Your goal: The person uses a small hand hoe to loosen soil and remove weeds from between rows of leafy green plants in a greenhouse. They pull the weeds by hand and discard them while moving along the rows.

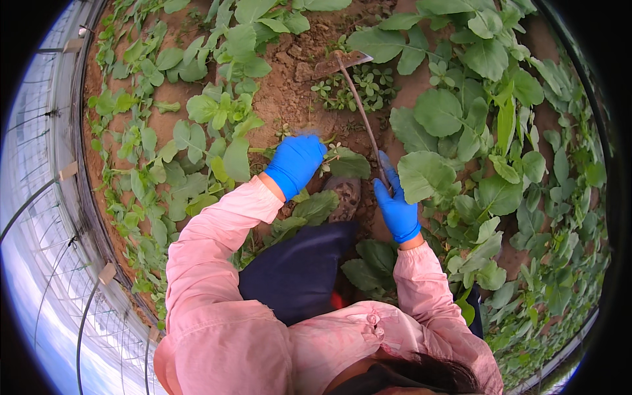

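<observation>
My left hand (297, 164), in a blue glove, is closed in a fist low over the soil between two rows of leafy plants. Small weed sprigs (335, 154) stick out by its thumb side; the fingers' inner side is hidden. In my right hand (398, 205), gloved in blue too, is the thin handle of a hand hoe (363, 111). The hoe's flat metal blade (342, 64) lies farther out, above a patch of low fleshy-leaved weeds (363, 89). A broad green leaf (349, 164) spreads between my hands.
Leafy crop plants (439, 113) crowd the right side, and more plants (217, 108) line the left. A patterned boot (344, 197) stands just below my hands. Along the far left runs a plastic-film greenhouse wall (54, 148) with a dark base rail (89, 163).
</observation>
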The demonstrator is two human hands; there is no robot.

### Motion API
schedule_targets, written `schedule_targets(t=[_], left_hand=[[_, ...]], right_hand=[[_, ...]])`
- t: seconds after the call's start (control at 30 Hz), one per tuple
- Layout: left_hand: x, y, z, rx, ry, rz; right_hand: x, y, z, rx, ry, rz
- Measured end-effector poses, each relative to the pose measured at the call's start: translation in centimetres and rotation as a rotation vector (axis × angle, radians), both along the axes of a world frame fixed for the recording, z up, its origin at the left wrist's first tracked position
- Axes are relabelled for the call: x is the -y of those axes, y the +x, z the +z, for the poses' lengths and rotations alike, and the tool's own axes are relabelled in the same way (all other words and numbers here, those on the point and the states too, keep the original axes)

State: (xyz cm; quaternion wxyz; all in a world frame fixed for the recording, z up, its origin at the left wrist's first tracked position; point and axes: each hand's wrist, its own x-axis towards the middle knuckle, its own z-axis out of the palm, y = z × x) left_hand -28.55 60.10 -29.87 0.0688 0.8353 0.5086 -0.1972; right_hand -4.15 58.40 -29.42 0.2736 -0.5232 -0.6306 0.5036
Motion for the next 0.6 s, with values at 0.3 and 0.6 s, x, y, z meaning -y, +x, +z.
schedule_targets(t=[0.3, 0.6], left_hand=[[-0.9, -4.0, 1.5, -0.091, 0.119, 0.220], [-1.1, -5.1, 0.6, 0.097, 0.120, 0.118]], right_hand=[[0.5, -0.1, -0.2, -0.067, -0.080, -0.019], [0.8, 0.2, -0.8, -0.086, -0.060, -0.002]])
